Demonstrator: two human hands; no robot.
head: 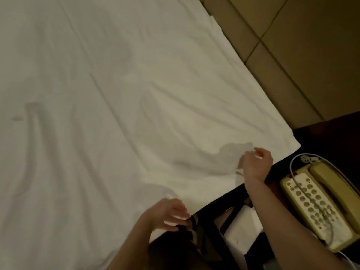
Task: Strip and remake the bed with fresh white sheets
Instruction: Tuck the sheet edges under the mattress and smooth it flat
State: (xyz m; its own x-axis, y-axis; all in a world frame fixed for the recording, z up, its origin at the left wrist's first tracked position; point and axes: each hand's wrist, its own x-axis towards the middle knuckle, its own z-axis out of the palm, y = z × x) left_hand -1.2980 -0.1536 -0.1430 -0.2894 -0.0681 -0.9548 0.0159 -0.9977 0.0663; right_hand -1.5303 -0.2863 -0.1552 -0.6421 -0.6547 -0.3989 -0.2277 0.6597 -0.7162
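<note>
A white sheet (116, 94) lies spread over the bed, creased but covering it up to the padded headboard (292, 45); the laying-out looks done, and the side edge seems not yet tucked. The right hand (257, 162) pinches the sheet near the corner, its grip closed on cloth; the left hand (169, 213) curls at the sheet's edge, though blur hides whether it holds it; a yellowed telephone (321, 201) sits on the dark bedside worktop (331, 137); smoothing, tucking and any top layers remain, by my judgement.

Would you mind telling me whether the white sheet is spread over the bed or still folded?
Spread. The white sheet lies open across the bed with loose wrinkles, and both the left hand and right hand work at its near edge.
</note>
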